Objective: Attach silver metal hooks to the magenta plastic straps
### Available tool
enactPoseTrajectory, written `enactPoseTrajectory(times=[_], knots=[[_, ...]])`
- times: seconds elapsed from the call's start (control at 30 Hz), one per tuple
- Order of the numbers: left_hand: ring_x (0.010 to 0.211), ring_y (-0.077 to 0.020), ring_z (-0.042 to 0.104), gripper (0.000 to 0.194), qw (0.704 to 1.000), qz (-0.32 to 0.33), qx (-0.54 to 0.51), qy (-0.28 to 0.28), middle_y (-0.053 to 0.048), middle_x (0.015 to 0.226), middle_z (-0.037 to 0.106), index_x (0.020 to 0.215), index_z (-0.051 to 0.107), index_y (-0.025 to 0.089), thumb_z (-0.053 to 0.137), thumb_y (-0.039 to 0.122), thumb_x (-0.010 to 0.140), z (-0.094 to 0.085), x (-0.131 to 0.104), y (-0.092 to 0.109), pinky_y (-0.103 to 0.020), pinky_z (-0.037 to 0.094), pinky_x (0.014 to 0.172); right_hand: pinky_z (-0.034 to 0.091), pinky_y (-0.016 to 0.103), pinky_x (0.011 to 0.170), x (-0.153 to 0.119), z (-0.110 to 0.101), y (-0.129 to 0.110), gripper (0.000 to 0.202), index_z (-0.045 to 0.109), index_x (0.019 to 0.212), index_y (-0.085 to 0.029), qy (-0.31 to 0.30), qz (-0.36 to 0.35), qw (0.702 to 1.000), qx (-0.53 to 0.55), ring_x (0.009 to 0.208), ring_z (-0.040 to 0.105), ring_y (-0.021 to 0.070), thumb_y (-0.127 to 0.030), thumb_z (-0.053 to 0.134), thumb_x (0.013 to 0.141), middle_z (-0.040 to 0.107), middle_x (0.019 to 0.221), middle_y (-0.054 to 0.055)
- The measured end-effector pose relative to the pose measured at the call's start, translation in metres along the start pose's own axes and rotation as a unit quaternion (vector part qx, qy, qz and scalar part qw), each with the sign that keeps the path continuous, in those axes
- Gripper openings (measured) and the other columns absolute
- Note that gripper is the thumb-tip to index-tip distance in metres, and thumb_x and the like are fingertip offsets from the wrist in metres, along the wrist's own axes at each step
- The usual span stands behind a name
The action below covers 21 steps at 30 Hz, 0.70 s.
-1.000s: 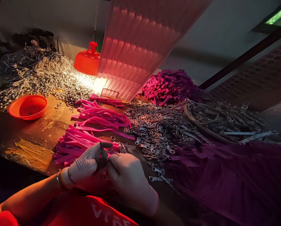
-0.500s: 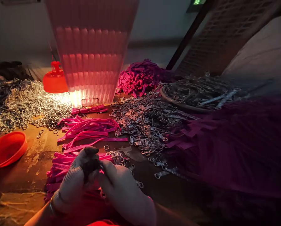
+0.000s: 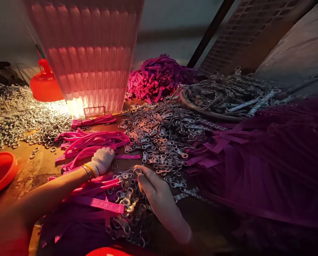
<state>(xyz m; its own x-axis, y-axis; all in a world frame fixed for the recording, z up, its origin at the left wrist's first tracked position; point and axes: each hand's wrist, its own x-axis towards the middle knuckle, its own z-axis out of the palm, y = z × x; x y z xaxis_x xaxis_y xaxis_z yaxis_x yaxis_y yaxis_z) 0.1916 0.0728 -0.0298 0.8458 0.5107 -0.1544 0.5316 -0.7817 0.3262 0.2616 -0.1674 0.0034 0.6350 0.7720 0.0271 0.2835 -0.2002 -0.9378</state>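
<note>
Your right hand [image 3: 157,199] is pinching what is looking like a metal ring [image 3: 137,171] between thumb and forefinger, just above the ringed strap ends [image 3: 128,209]; if that tip grip is loosening, the ring could be dropping among them and getting lost. Your gloved left hand [image 3: 103,160] is resting over the pink straps [image 3: 95,139], its knuckles hiding the fingertips — you are leaving me unable to tell whether they are gripping one. Those straps are lying crossed, so a hasty tug could be dragging neighbours along. A loose ring [image 3: 114,166] is sitting beside that hand, where a sleeve-less forearm [image 3: 65,183] could be sweeping it away. No brand, label or writing is showing legibly.
</note>
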Motion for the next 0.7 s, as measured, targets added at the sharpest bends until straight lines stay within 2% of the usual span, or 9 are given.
enactPoseTrajectory(times=[0.07, 0.17, 0.23, 0.33, 0.37, 0.4, 0.57, 0.63, 0.7], knots=[[0.091, -0.0279, 0.063, 0.018, 0.999, -0.001, -0.044, -0.002, -0.014, 0.091, 0.067, 0.087, 0.069, 0.010, 0.056, 0.005, 0.075, -0.002, 0.004, 0.001, -0.039, 0.048, 0.084, 0.049, 0.025, 0.069, 0.004, -0.002, 0.002, 0.034, 0.065, 0.121, -0.023, -0.007, -0.006, 1.000, -0.010, 0.072, 0.061, 0.0154, -0.041, 0.046, 0.099, 0.070, 0.086, 0.001], [0.083, -0.0226, 0.063, 0.019, 0.995, 0.012, -0.098, -0.015, -0.008, 0.086, 0.067, 0.083, 0.067, 0.014, 0.055, 0.006, 0.071, -0.016, -0.001, -0.003, -0.033, 0.050, 0.077, 0.050, 0.028, 0.084, 0.013, -0.005, -0.001, 0.028, 0.066, 0.117, -0.023, -0.009, -0.062, 0.998, -0.029, 0.090, 0.066, 0.0175, -0.034, 0.048, 0.098, 0.073, 0.101, 0.003], [0.076, -0.0192, 0.063, 0.022, 0.974, 0.025, -0.220, -0.039, -0.006, 0.081, 0.066, 0.086, 0.065, 0.014, 0.048, 0.008, 0.074, -0.028, -0.017, -0.003, -0.030, 0.051, 0.070, 0.048, 0.030, 0.092, 0.018, -0.005, -0.005, 0.024, 0.067, 0.113, -0.023, -0.010, -0.107, 0.994, -0.038, 0.101, 0.066, 0.0189, -0.029, 0.050, 0.097, 0.072, 0.109, 0.004], [0.064, -0.0154, 0.060, 0.021, 0.870, 0.039, -0.486, -0.078, -0.006, 0.079, 0.064, 0.096, 0.064, 0.013, 0.050, 0.017, 0.081, -0.043, -0.055, 0.003, -0.027, 0.049, 0.059, 0.049, 0.030, 0.091, 0.022, 0.003, -0.016, 0.024, 0.065, 0.115, -0.023, -0.031, -0.163, 0.985, -0.041, 0.103, 0.066, 0.0186, -0.023, 0.050, 0.096, 0.073, 0.111, 0.004], [0.061, -0.0137, 0.057, 0.019, 0.839, 0.037, -0.537, -0.080, -0.005, 0.075, 0.062, 0.097, 0.064, 0.013, 0.054, 0.023, 0.084, -0.048, -0.068, 0.007, -0.026, 0.047, 0.056, 0.050, 0.030, 0.090, 0.023, 0.007, -0.020, 0.024, 0.065, 0.115, -0.023, -0.038, -0.184, 0.981, -0.047, 0.102, 0.067, 0.0184, -0.022, 0.050, 0.096, 0.073, 0.111, 0.004], [0.058, -0.0119, 0.053, 0.020, 0.826, 0.033, -0.557, -0.075, -0.003, 0.072, 0.060, 0.097, 0.065, 0.013, 0.058, 0.028, 0.086, -0.051, -0.081, 0.011, -0.025, 0.045, 0.054, 0.050, 0.030, 0.089, 0.023, 0.012, -0.024, 0.024, 0.065, 0.115, -0.023, -0.040, -0.204, 0.976, -0.062, 0.100, 0.067, 0.0185, -0.020, 0.050, 0.096, 0.073, 0.110, 0.004], [0.056, -0.0093, 0.049, 0.027, 0.815, 0.010, -0.580, -0.015, 0.000, 0.064, 0.055, 0.088, 0.064, 0.012, 0.069, 0.039, 0.086, -0.064, -0.120, 0.026, -0.023, 0.041, 0.055, 0.046, 0.031, 0.081, 0.020, 0.035, -0.046, 0.025, 0.063, 0.116, -0.020, -0.030, -0.265, 0.936, -0.230, 0.090, 0.065, 0.0206, -0.015, 0.052, 0.095, 0.073, 0.101, 0.006], [0.055, -0.0092, 0.048, 0.027, 0.812, 0.005, -0.584, 0.001, 0.001, 0.063, 0.055, 0.084, 0.062, 0.013, 0.069, 0.039, 0.086, -0.067, -0.128, 0.030, -0.023, 0.039, 0.054, 0.042, 0.030, 0.074, 0.016, 0.039, -0.054, 0.024, 0.063, 0.115, -0.018, -0.036, -0.276, 0.910, -0.307, 0.083, 0.062, 0.0201, -0.015, 0.051, 0.095, 0.071, 0.093, 0.006], [0.053, -0.0089, 0.046, 0.029, 0.827, 0.001, -0.563, 0.009, 0.002, 0.060, 0.053, 0.079, 0.060, 0.014, 0.068, 0.041, 0.086, -0.068, -0.135, 0.033, -0.023, 0.037, 0.051, 0.036, 0.031, 0.068, 0.010, 0.040, -0.061, 0.022, 0.064, 0.111, -0.016, -0.036, -0.284, 0.874, -0.392, 0.074, 0.058, 0.0197, -0.016, 0.048, 0.096, 0.068, 0.083, 0.006]])
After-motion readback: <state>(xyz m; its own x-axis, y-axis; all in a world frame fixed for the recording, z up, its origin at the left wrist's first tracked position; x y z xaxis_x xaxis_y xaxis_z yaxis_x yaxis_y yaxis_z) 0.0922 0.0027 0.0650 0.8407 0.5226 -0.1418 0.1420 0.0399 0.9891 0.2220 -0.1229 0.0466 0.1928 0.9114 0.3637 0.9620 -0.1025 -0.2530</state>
